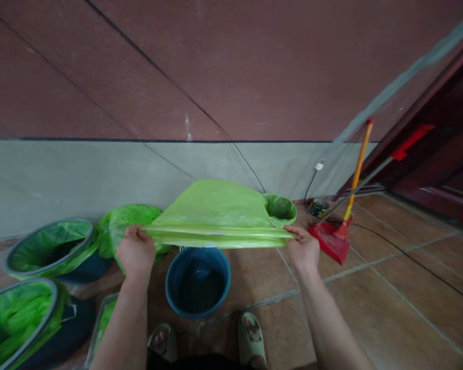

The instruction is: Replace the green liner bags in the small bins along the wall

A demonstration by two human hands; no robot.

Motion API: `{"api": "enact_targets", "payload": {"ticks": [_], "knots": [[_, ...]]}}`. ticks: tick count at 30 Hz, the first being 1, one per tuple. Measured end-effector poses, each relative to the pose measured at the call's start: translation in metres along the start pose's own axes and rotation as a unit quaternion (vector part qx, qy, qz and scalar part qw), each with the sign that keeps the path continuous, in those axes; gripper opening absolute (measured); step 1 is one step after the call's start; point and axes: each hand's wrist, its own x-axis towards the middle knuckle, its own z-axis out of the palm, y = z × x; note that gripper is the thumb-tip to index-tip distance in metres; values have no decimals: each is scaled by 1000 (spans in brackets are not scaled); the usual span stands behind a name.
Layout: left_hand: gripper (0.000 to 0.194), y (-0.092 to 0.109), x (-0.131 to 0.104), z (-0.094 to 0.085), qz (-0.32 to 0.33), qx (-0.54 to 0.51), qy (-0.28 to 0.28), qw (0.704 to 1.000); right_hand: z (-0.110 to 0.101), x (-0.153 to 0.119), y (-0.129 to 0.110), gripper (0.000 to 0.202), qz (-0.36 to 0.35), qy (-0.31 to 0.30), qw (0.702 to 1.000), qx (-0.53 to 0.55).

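A brown tiled floor (389,288) meets a grey and maroon wall (231,77). Lined bins (48,246) sit at the left, a red dustpan (330,241) with an orange-handled broom (357,172) at the right. An unlined blue bin (198,280) stands before the feet. Above it, the left hand (136,253) and right hand (304,250) each pinch an end of a green bag (216,216), stretched flat between them.

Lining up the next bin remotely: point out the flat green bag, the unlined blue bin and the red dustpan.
green bag (212,210): head view, middle of the flat sheet stretched between both hands.
blue bin (172,280): head view, left side of its rim.
red dustpan (330,241): head view, its red pan on the floor.
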Motion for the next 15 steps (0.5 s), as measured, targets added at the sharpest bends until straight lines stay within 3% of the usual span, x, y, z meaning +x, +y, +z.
{"api": "enact_targets", "payload": {"ticks": [3,6,11,15], "knots": [[35,0,0,0,3,37,-4,999,2,0,0,43,63,-5,997,46],[36,-1,1,2,-12,31,-7,999,1,-5,-9,39,43,-11,997,60],[38,-5,4,4,-19,4,13,1000,-4,-10,-21,44,7,-52,979,198],[35,-14,10,9,-44,-55,15,997,-2,-10,-11,39,-27,-136,989,57]]}}
